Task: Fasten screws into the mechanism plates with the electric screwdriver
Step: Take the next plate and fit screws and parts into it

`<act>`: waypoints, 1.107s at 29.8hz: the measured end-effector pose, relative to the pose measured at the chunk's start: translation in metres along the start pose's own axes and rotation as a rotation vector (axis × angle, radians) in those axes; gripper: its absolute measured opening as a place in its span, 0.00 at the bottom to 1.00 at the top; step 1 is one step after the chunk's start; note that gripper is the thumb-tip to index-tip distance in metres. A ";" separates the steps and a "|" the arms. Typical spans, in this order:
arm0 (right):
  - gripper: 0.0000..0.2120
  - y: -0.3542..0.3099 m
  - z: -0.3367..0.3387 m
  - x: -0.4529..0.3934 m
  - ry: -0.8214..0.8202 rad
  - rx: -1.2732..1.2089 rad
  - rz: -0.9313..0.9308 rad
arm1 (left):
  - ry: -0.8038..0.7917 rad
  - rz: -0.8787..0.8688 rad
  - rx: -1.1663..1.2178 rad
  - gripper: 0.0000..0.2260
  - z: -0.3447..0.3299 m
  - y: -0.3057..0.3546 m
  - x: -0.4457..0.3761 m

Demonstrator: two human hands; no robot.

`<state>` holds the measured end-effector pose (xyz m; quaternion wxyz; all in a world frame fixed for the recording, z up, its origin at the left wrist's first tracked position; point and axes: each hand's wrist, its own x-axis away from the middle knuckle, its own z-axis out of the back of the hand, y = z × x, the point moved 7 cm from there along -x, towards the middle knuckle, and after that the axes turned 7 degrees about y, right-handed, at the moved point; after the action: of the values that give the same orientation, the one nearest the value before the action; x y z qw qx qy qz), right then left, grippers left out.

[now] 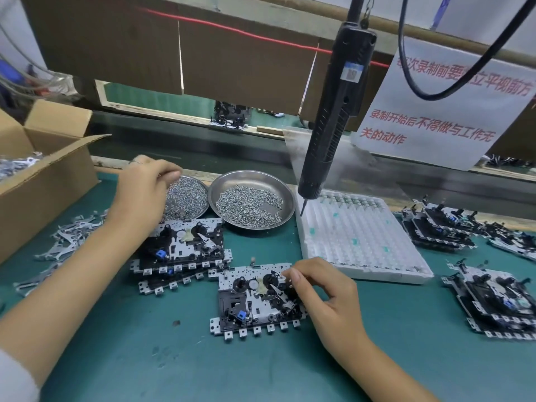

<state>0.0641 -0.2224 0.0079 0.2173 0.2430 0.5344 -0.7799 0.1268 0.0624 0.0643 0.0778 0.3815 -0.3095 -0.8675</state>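
Note:
A mechanism plate [249, 300] lies flat on the green mat in front of me. My right hand [327, 297] rests at its right edge, thumb and fingers pinching at a small part there. My left hand [145, 192] reaches over the left steel dish of screws [188, 198], fingertips curled down together at the screws; whether they hold one is hidden. The black electric screwdriver [333, 111] hangs free from above, its bit over the white tray, no hand on it. A stack of two more plates [182, 245] sits just behind the front plate.
A second steel dish of screws [249, 201] stands right of the first. A white foam tray [359, 242] lies to the right, with stacks of plates [499, 297] beyond it. An open cardboard box [43, 175] and loose metal levers [66, 239] are at the left.

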 end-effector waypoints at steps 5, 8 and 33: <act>0.07 -0.015 -0.017 -0.037 -0.074 0.055 0.052 | 0.041 0.107 0.368 0.07 0.010 0.024 0.012; 0.09 -0.007 -0.048 -0.071 -0.233 0.224 0.048 | 0.019 0.208 0.593 0.07 0.006 0.036 0.027; 0.11 0.046 -0.075 -0.121 -0.234 0.550 -0.255 | -0.245 0.426 1.010 0.07 -0.034 0.063 0.088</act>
<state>0.1982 -0.1582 0.0248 0.1041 0.1322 0.3013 -0.9386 0.0831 -0.0362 0.0303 0.0224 0.1968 -0.7636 -0.6145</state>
